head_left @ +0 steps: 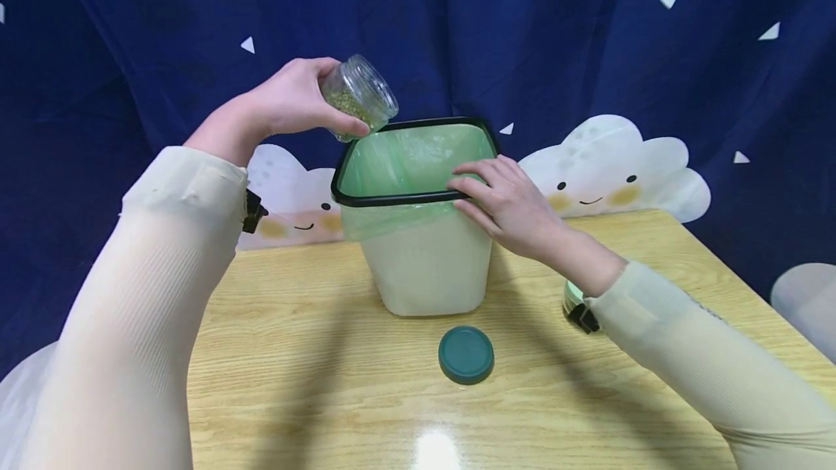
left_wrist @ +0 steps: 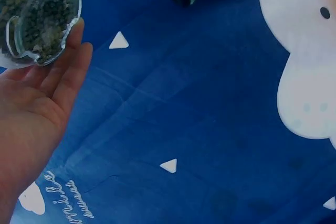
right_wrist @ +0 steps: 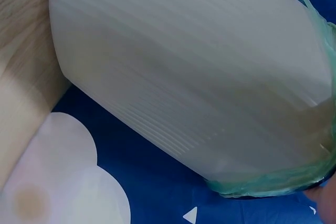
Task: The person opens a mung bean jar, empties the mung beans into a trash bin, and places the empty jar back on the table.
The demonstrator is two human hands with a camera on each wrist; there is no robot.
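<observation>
My left hand (head_left: pixel 294 100) grips a clear glass jar (head_left: pixel 359 96) partly filled with small greenish grains. The jar is uncapped and tilted, its mouth turned right, above the left rear corner of a white trash bin (head_left: pixel 431 267). In the left wrist view, the grains (left_wrist: pixel 47 19) show through the jar's base, with fingers wrapped along its side. A green bag (head_left: pixel 418 158) lines the bin under a black rim (head_left: pixel 405 199). My right hand (head_left: pixel 509 201) holds that rim at the right, fingers over it and thumb outside. The right wrist view shows the bin's side (right_wrist: pixel 184 77).
A dark green round lid (head_left: pixel 466 354) lies on the wooden table (head_left: pixel 366 397) in front of the bin. Partly behind the right sleeve stands a small container with a light green top (head_left: pixel 572 294). A blue curtain (head_left: pixel 418 20) with cloud prints hangs behind.
</observation>
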